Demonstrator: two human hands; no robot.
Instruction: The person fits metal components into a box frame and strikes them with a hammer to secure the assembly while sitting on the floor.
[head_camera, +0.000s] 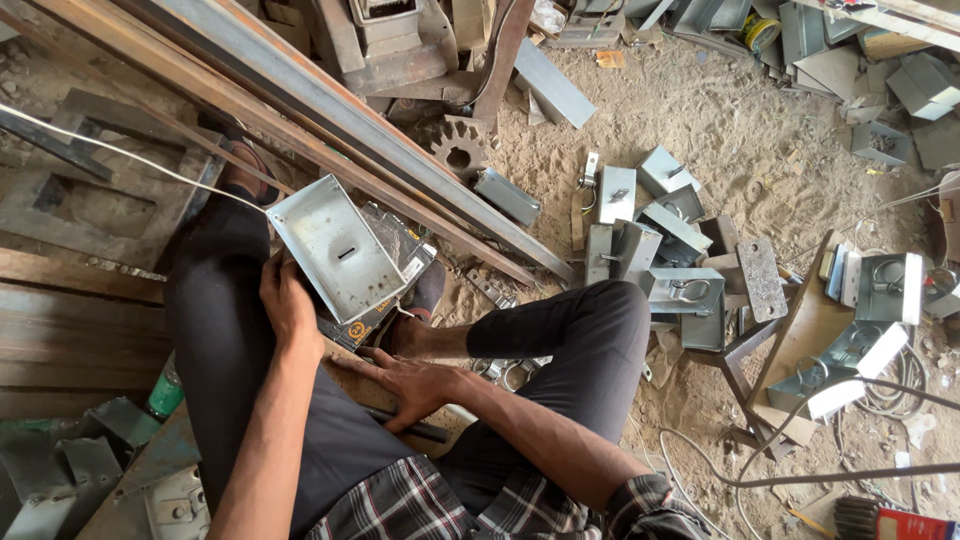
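Our left hand grips the lower edge of a shallow grey metal tray, fingers curled shut around its rim; the tray tilts up at about twelve o'clock from the hand, its slotted inside facing us. Our right hand lies open and flat, palm down, on a dark rod at about four o'clock from the left. Under the tray sits a dark printed box. Toward two o'clock, grey metal boxes lie scattered on the sandy floor.
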